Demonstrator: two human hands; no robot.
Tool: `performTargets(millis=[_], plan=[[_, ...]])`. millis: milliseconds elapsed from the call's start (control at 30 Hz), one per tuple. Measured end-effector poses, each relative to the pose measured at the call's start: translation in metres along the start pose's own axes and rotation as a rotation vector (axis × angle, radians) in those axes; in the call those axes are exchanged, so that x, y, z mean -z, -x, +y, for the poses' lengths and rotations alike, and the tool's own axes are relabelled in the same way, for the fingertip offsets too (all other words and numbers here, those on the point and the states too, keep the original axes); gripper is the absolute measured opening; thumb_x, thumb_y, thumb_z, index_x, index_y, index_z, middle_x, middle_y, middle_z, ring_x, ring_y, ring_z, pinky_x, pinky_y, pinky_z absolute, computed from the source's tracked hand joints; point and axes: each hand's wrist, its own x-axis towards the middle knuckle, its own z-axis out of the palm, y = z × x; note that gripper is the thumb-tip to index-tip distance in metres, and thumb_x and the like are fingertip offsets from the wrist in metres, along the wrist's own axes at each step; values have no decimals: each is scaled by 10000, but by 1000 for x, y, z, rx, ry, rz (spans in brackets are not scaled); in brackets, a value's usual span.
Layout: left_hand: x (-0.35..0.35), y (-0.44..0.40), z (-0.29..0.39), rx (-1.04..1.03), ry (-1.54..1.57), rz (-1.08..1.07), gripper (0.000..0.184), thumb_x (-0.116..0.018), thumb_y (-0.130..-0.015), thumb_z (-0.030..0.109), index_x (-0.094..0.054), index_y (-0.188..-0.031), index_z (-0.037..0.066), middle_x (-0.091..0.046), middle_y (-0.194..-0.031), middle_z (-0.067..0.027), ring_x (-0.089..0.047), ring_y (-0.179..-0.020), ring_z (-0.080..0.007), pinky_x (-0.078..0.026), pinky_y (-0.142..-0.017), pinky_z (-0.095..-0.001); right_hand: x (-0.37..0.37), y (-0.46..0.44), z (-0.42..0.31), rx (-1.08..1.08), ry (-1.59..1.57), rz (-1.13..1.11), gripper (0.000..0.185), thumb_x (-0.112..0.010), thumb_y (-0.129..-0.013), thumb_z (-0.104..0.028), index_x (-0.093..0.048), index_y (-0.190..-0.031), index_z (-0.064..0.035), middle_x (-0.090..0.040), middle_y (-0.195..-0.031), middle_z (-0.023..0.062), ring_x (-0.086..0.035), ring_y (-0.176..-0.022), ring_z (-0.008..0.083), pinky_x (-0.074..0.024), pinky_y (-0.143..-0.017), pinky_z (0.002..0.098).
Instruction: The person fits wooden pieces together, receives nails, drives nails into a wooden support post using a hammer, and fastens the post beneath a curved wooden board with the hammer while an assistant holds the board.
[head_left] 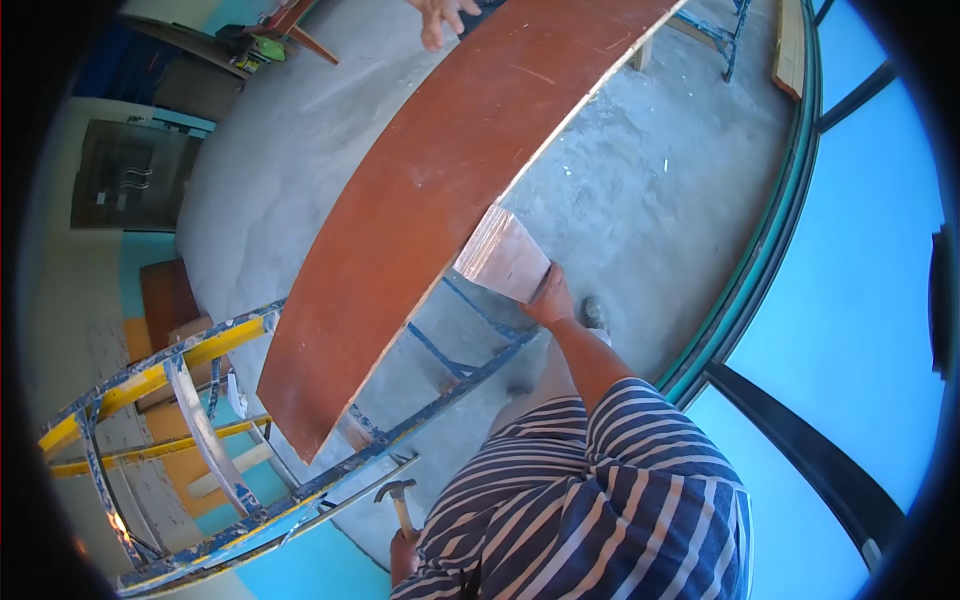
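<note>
A long reddish-brown board (420, 190) with a pale raw edge stretches diagonally across the view. My right hand (548, 298) grips the near end of a pale, flat-faced wooden piece (508, 258) with a ridged, layered-looking edge. The far end of that piece meets the board's near edge; whether it is fixed there I cannot tell. Low on the left side of my body, my left hand (404, 553) is closed around the handle of a claw hammer (398, 497), head up. The fingers of my left hand are partly hidden by my striped shirt.
Another person's hand (440, 18) is spread above the board's far side. A paint-spattered blue and yellow ladder (215, 350) stands at left, its frame passing beside the board's lower end. Blue metal legs (730, 45) are at the top right, near large windows (860, 270).
</note>
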Motion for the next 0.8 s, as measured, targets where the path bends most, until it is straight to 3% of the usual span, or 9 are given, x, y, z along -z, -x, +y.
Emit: performTargets(millis=[100, 267, 367, 467, 800], plan=[[-4, -51, -42, -7, 132, -60, 350, -764, -836, 311, -680, -1024, 29, -725, -912, -156, -689, -817, -327, -514, -734, -430, -6, -4, 3, 8, 16, 26, 1138, -897, -597, -345, -246, -1444, 48, -511, -1325, 268, -527, -1235, 432, -468, -1028, 458], [12, -74, -47, -127, -166, 10, 357, -761, -831, 334, -687, -1026, 45, -727, -929, -155, -691, -843, -335, -515, -751, -435, -10, -8, 6, 58, 46, 6, 1222, -904, -575, -352, -210, -1499, 47, -469, -1399, 262, -484, -1288, 428, -429, -1082, 457], [20, -89, -56, -157, -215, 1, 366, -754, -830, 350, -689, -1028, 49, -727, -936, -157, -691, -855, -340, -517, -760, -439, -3, -3, -10, 275, 44, 56, 1171, -874, -625, -325, -194, -1498, 59, -407, -1431, 274, -405, -1356, 423, -375, -1147, 422], [20, -104, -60, -182, -247, -13, 375, -747, -830, 366, -691, -1030, 54, -728, -942, -160, -691, -867, -345, -518, -769, -443, 20, 0, -53, 403, -67, 64, 1156, -869, -616, -321, -212, -1481, 76, -412, -1421, 277, -406, -1350, 424, -360, -1158, 426], [14, -133, -66, -239, -330, -60, 407, -724, -829, 419, -698, -1036, 70, -729, -964, -169, -690, -908, -362, -524, -798, -456, 12, -1, -62, 386, -91, 5, 1113, -872, -586, -292, -260, -1445, 65, -450, -1377, 288, -470, -1288, 435, -411, -1104, 430]])
